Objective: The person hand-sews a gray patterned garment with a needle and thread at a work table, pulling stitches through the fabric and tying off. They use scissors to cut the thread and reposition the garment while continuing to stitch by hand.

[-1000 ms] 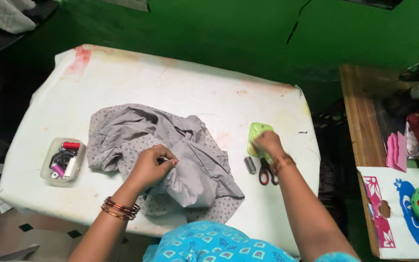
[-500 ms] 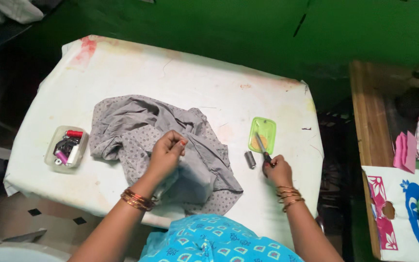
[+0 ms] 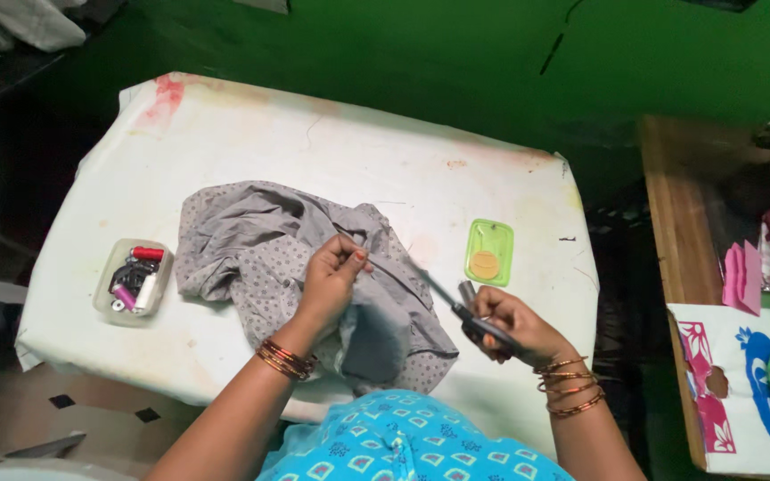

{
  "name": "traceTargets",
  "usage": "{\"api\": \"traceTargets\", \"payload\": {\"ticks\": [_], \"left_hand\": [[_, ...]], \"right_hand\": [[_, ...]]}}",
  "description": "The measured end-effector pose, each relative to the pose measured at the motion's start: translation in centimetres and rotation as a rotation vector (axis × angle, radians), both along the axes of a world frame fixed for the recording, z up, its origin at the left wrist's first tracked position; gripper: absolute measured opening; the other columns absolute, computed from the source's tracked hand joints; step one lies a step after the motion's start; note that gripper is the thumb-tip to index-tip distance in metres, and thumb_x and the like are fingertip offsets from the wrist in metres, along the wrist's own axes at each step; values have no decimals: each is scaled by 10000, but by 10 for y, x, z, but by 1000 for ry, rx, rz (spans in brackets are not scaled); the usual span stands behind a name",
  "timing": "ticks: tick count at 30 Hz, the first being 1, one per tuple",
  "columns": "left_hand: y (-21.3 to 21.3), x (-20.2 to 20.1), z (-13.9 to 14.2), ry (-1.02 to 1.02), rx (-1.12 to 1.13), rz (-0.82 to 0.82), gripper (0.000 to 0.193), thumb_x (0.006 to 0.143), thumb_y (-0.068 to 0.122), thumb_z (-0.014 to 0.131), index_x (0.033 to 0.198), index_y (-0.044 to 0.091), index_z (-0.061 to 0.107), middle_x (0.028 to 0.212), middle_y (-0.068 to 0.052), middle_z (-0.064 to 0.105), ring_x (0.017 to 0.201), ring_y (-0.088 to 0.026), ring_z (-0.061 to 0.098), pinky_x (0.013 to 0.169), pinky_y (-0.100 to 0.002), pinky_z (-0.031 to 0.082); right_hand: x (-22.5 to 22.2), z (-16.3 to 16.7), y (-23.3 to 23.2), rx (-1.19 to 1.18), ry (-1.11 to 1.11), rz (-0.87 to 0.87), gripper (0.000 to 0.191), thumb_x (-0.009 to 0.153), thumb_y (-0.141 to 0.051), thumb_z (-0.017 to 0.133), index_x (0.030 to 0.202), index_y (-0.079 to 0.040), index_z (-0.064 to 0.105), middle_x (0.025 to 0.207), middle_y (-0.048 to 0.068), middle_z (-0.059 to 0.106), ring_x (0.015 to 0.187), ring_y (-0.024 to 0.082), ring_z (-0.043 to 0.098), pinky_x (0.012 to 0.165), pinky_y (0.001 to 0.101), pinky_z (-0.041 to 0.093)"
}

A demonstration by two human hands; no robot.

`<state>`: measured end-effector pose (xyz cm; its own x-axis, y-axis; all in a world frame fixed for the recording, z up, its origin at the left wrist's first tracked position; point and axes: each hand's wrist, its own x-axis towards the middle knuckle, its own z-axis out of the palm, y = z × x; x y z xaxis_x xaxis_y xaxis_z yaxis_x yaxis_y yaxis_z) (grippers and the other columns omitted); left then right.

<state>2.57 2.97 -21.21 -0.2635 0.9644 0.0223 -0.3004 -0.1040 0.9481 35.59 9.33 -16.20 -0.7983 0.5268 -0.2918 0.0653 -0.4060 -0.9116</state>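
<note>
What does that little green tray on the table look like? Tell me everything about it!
The green tray is a small, shallow rectangle with rounded corners, bright lime green, and looks like plastic. It lies flat on the white-covered table, to the right of the grey cloth and just beyond the right hand. A round, orange-tan disc rests inside it, near the closer end. Nothing else touches the tray; neither hand is on it.
</note>
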Motion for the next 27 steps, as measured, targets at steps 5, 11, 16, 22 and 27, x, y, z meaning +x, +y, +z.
{"api": "traceTargets", "payload": {"ticks": [5, 11, 16, 22, 27], "left_hand": [[1, -14, 20, -3, -163, -155, 107, 1031, 160, 571, 1017, 56, 552, 1037, -111, 738, 738, -212, 775, 496, -237, 486], [7, -20, 42, -81, -160, -289, 120, 1035, 186, 549, 1024, 68, 528, 1233, -118, 686, 809, -219, 789, 563, -245, 577], [16, -22, 45, -84, -245, -360, 114, 1026, 184, 542, 1006, 73, 525, 1248, -106, 689, 744, -179, 770, 505, -241, 541], [25, -25, 52, -23, -273, -488, 111, 1051, 158, 547, 992, 64, 541, 1138, -76, 741, 558, -62, 594, 499, -232, 548], [22, -26, 65, -145, -389, -547, 96, 1034, 156, 548, 974, 82, 555, 1063, -64, 753, 530, -67, 591, 451, -221, 500]], "right_hand": [[-21, 22, -7, -8, 16, 135, 445, 781, -225, 880, 970, -80, 505, 701, -5, 541, 520, 73, 475, 436, 227, 369], [-28, 37, -2, 8, -69, 123, 456, 760, -247, 884, 949, -81, 504, 686, -29, 493, 499, 57, 414, 416, 221, 326], [-35, 42, 2, -48, -8, 109, 511, 734, -287, 905, 890, -92, 459, 697, -47, 449, 527, 52, 392, 420, 219, 298], [-41, 45, 2, -81, 10, 133, 554, 690, -295, 927, 907, -84, 462, 629, -66, 382, 496, 47, 357, 415, 206, 278], [-45, 45, 1, -113, 59, 128, 583, 682, -292, 950, 903, -80, 454, 646, -66, 420, 513, 47, 386, 430, 207, 287]]}}
